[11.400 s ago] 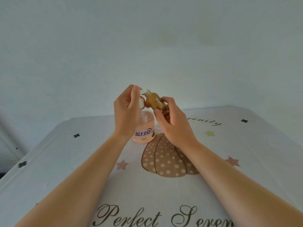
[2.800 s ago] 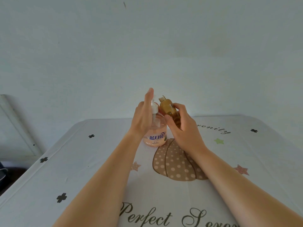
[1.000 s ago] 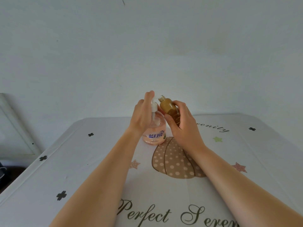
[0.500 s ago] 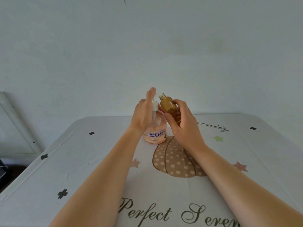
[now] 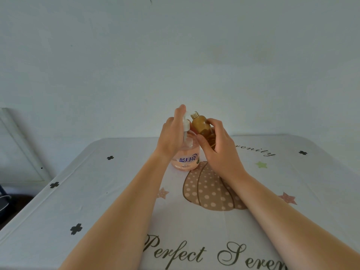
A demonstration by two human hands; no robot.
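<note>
Two bottles meet at the far middle of the table [image 5: 97, 191], just beyond the printed pumpkin [image 5: 210, 191]. The pink pump bottle [image 5: 187, 158] stands upright on the cloth. The small amber bottle [image 5: 199, 123] is held off the table and tilted, its open threaded neck just beside the white pump head [image 5: 186, 121].

The right hand [image 5: 220, 151] has its grip wrapped round the amber bottle's lower body, thumb on the near side and fingers curled over the far side. The left hand [image 5: 171, 133] lays a stretched forefinger on top of the pump head. Its other fingers fold out of sight behind it, so that grip pinches nothing that shows.

The work looks like a refill, soap pumped into the small bottle. The amber bottle is probably glass: light, rigid, smooth, breakable, and slippery if soap runs down it. A hold round its widest part, well below the neck, seems best, since it leaves the narrow mouth free. The pump bottle looks fuller and heavier, so it should stand steady, but a press that is not straight down could tip it or shift the nozzle off the mouth.
</note>
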